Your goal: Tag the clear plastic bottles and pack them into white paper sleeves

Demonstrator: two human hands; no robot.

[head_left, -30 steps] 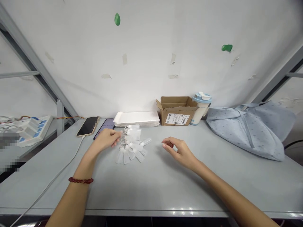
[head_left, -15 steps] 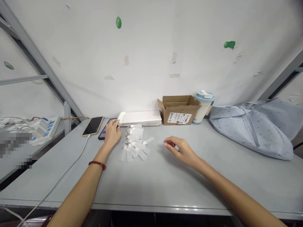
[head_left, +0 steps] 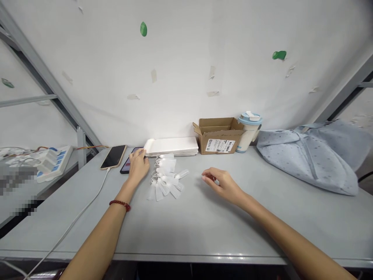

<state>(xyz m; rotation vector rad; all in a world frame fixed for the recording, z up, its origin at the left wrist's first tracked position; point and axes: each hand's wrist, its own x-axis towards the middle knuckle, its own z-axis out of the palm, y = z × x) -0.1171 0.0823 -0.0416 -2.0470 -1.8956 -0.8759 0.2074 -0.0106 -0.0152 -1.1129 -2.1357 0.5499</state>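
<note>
My left hand [head_left: 137,166] reaches forward with fingers stretched out, its tips touching the near left corner of a stack of white flat packets [head_left: 171,146] and lying over a dark phone [head_left: 127,165]. Just right of it lies a cluster of small clear plastic bottles with white caps [head_left: 165,178]. My right hand [head_left: 222,184] hovers low over the grey table [head_left: 186,229], fingers loosely curled and apart, holding nothing.
A gold-cased phone [head_left: 113,156] on a white charging cable [head_left: 72,223] lies at the left. An open cardboard box [head_left: 219,135], a white-and-blue cup [head_left: 248,132] and a pale blue cloth bag [head_left: 311,155] stand at the back right. A power strip [head_left: 52,162] sits far left.
My left hand has moved from the cluster of bottles forward to the corner of the white packet stack. My right hand has stayed nearly still.
</note>
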